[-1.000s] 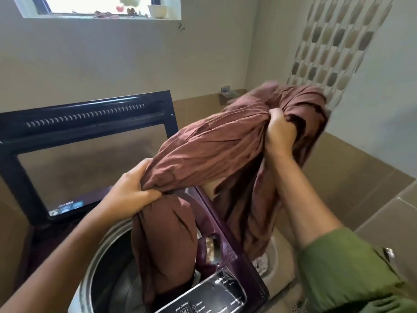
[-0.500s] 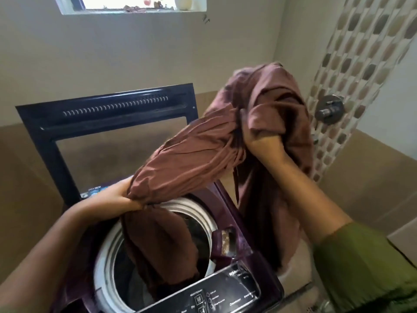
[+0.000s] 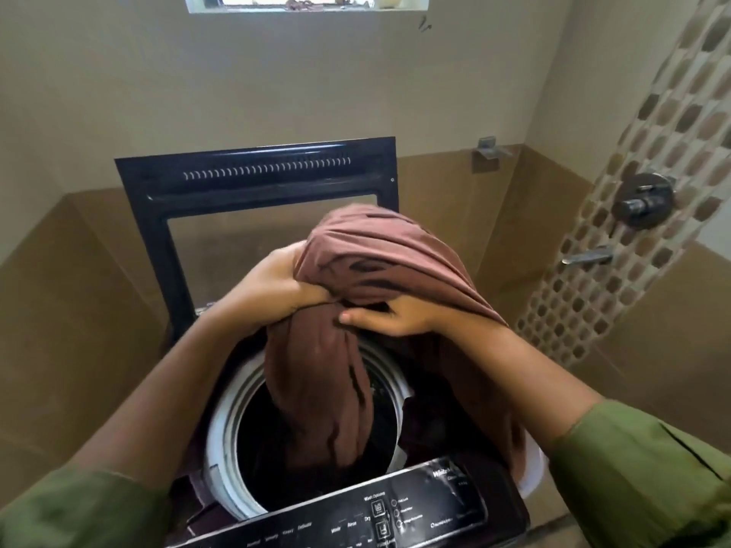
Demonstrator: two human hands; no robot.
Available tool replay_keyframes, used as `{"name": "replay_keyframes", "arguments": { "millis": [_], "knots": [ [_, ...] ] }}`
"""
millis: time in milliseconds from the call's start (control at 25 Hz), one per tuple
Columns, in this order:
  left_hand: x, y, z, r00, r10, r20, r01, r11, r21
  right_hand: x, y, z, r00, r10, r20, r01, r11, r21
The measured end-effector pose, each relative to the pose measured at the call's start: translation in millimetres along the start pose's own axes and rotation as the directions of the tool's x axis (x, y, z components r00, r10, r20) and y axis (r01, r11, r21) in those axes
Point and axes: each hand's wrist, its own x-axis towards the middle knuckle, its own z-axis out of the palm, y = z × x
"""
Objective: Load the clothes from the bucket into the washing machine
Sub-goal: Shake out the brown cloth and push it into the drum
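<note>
left hand (image 3: 273, 288) and right hand (image 3: 389, 316) close together, both clenched on the bunched brown garment (image 3: 344, 306) | garment held over the washing machine (image 3: 316, 504), its tail hanging into the drum (image 3: 225, 425) | looks soft, limp, light, drapes and may snag on the rim | best gripped at gathered folds, fed down in bunches

walls (image 3: 277, 92): beige over brown tile | window (image 3: 308, 2): high, daylit | mosaic strip (image 3: 633, 191) (right wall) carries taps (image 3: 642, 199)
</note>
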Motion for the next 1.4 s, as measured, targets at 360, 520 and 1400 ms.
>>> {"name": "replay_keyframes", "arguments": {
  "millis": [360, 520, 1400],
  "knots": [
    [33, 74, 80, 0.963, 0.139, 0.231, -0.13, 0.99, -0.053, -117, 31, 24, 0.186, 0.969, 0.16, 0.39, -0.222, 0.894],
    [31, 69, 79, 0.945, 0.123, 0.302, -0.137, 0.99, 0.026, -148, 78, -19, -0.153, 0.982, 0.113, 0.699, 0.027, 0.715],
    [28, -16, 18, 0.933, -0.332, 0.143, 0.241, 0.866, 0.438, -52, 68, -121, -0.003, 0.644, -0.765, -0.386, 0.705, 0.595]
  ]
}}
